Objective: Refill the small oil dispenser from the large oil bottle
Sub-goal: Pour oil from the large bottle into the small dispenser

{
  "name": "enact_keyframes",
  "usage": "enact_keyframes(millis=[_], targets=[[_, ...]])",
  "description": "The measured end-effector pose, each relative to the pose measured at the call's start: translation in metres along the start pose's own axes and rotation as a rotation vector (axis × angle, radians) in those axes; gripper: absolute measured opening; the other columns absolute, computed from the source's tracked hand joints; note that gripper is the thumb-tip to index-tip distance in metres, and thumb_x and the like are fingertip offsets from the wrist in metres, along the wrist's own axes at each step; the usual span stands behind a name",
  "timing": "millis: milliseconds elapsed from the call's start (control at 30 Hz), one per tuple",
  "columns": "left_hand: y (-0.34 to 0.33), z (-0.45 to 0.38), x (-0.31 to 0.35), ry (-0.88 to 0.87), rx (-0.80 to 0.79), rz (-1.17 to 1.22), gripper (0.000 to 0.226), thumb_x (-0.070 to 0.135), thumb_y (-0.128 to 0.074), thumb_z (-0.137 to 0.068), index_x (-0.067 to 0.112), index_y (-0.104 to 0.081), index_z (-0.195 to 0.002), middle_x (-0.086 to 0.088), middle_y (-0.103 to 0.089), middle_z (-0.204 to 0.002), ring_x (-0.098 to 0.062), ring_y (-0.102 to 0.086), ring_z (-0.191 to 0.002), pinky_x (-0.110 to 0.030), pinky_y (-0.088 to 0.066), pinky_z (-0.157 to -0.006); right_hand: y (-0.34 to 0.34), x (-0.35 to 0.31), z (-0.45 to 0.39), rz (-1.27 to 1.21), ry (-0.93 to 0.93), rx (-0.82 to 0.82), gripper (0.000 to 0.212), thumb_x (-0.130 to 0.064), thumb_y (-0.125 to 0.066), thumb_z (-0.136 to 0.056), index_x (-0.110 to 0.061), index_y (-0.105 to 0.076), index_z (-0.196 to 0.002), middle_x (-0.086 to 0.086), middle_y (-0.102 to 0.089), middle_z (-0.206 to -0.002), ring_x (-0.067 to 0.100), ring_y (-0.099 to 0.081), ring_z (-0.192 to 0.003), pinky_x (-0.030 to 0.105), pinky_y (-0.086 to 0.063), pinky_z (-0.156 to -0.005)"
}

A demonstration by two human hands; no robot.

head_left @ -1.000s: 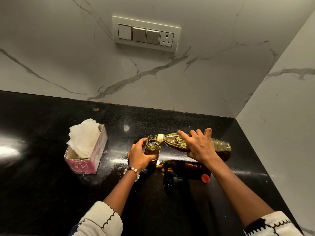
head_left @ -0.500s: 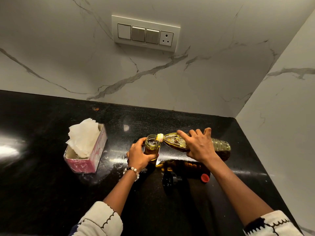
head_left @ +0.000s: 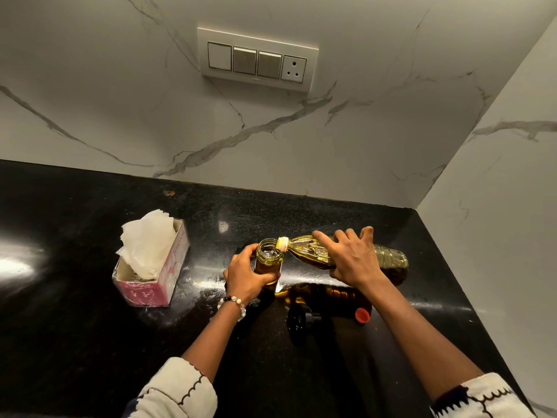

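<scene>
left hand [head_left: 247, 274] grips small oil dispenser [head_left: 268, 260], upright on black counter [head_left: 75, 327] | right hand [head_left: 351, 257] holds large oil bottle [head_left: 388, 257] tipped, mouth at dispenser rim | black lid [head_left: 298, 319], red cap [head_left: 361, 315] near front | tissue box [head_left: 150, 260] well left | wall corner close right

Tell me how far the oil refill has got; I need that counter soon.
Done: red cap and black dispenser top lie off on the counter. In hand: left hand grips the small dispenser, right hand tips the large bottle into its mouth. Left: finishing the pour, refitting both closures.
</scene>
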State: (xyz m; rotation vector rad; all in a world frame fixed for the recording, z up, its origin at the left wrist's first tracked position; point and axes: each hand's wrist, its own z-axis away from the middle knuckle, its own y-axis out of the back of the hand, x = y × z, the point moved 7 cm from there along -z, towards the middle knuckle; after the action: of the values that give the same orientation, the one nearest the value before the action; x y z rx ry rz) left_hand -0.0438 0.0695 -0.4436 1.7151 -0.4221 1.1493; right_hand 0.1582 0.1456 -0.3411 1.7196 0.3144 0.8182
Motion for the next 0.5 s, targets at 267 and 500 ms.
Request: enact_keyframes(millis=[267,500], targets=[[-0.0006,-0.0003,-0.0012,0.011,0.0,-0.007,0.076,0.043,-0.087,-0.054,0.03,-0.056,-0.122,0.006,-0.063,-0.113,-0.017,-0.053,-0.111,-0.048,-0.042,-0.095,0.0017,-0.0005,0.001,-0.009,-0.005,0.0,0.09,-0.035,-0.071,-0.076,-0.033,-0.016,-0.148,0.007,-0.056,-0.119,0.026,-0.053,-0.104,0.042,-0.026,-0.083],[-0.001,-0.0009,-0.0025,0.006,0.003,-0.006,0.076,0.044,-0.086,-0.053,0.031,-0.056,-0.121,0.007,-0.064,-0.112,-0.017,-0.054,-0.109,-0.049,-0.043,-0.094,0.0018,-0.0006,0.001,-0.019,-0.004,0.0,0.091,-0.037,-0.071,-0.076,-0.033,-0.016,-0.148,0.007,-0.056,-0.121,0.026,-0.053,-0.106,0.043,-0.026,-0.085]])
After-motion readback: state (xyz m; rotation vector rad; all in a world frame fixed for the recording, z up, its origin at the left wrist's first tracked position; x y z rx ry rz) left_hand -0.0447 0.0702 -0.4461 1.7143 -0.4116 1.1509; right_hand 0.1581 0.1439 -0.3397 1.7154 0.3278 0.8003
